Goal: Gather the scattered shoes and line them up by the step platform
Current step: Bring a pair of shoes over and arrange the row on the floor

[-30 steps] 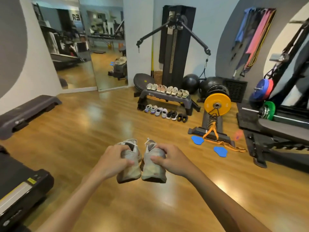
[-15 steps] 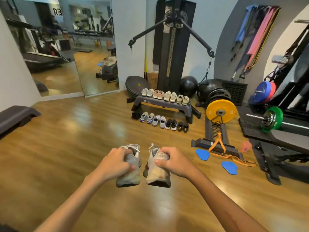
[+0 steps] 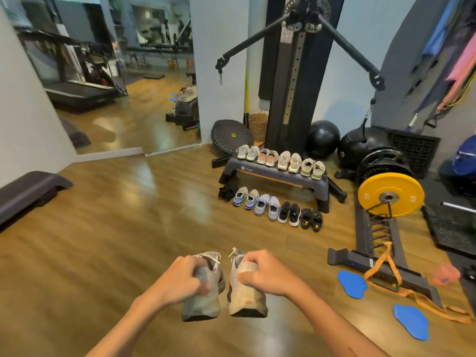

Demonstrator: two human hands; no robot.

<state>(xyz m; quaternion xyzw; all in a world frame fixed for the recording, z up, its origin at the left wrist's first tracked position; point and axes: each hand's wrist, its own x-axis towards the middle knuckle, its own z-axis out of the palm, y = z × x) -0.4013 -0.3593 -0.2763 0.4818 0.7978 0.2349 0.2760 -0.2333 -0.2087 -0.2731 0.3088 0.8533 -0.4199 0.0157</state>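
I hold a pair of worn grey-beige sneakers above the wooden floor, toes pointing toward me. My left hand (image 3: pixel 180 280) grips the left sneaker (image 3: pixel 202 302); my right hand (image 3: pixel 268 274) grips the right sneaker (image 3: pixel 246 301). Ahead stands the dark step platform (image 3: pixel 278 177) with several light shoes lined up on top (image 3: pixel 282 161). A second row of shoes (image 3: pixel 273 208) sits on the floor in front of it, from black at the left through blue, lilac and black pairs.
A cable machine (image 3: pixel 296 73) rises behind the platform, with black balls (image 3: pixel 323 139) beside it. A yellow weight plate (image 3: pixel 390 194) on a floor rack, orange straps and blue pads (image 3: pixel 353 283) lie to the right. Another step (image 3: pixel 28 191) sits left; mirrors line the wall.
The view has closed in on the step platform and swung slightly left; the treadmill at the near left has dropped out of sight. Both hands keep the same hold on the sneakers.
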